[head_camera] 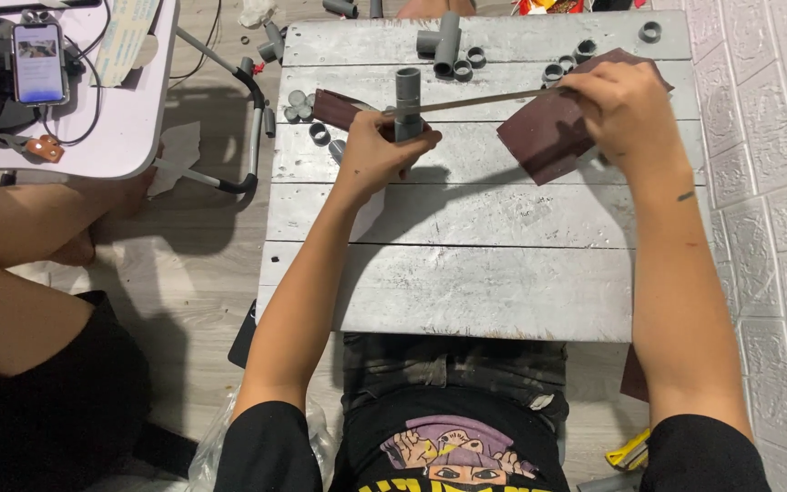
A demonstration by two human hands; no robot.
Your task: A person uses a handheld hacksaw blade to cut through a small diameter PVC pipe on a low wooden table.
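Seen from above, a person seated at a grey plank worktop [466, 273] grips an upright grey pipe fitting [407, 98] in the left hand [383, 150], fingers wrapped closed around its lower half near the far middle of the boards. The right hand [619, 109] is closed on one end of a thin flat blade [475, 102] – a saw blade or file, too slim to tell – which reaches across to touch the fitting. Under that hand lies a dark brown sheet of sandpaper [544, 141]; a second brown piece [337, 107] sits just left of the fitting. More grey pipe pieces and rings [453, 46] are scattered along the far edge. To the left, a white table [120, 137] carries a phone [38, 62] – beside it sits another person [38, 273].
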